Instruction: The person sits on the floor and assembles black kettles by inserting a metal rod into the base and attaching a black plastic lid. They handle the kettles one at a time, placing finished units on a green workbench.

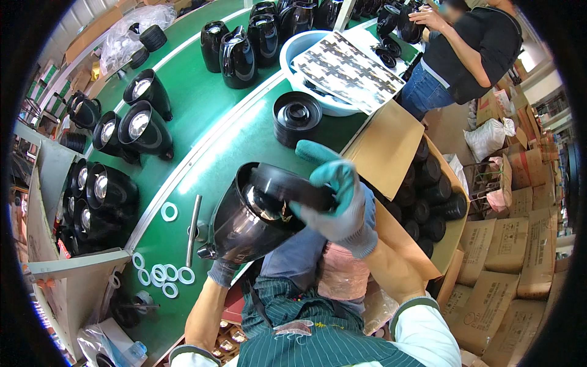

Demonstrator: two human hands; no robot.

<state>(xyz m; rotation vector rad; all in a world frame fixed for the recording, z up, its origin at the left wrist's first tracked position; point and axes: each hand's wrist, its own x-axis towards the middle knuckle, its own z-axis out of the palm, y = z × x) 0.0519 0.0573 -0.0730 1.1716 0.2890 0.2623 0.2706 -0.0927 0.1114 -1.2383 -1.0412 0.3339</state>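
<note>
A glossy black vacuum jug (254,235) is tilted over my lap, its open mouth facing up and right and its silvery lining showing. My left hand (224,271), in a grey glove, supports it from below; its fingers are hidden behind the jug. My right hand (340,211), in a grey and green glove, grips a black ring-shaped piece (292,186) at the jug's mouth. That piece is smeared by motion, so I cannot tell whether it is seated. Just beyond, a stack of black round lids (296,119) stands on the green table (226,144).
White rings (164,273) and a metal rod (194,231) lie left of the jug. More black jugs (147,129) stand at left and back. A blue basin (299,55) holds a patterned sheet. At right are a carton of black parts (428,202), stacked boxes and another person (465,52).
</note>
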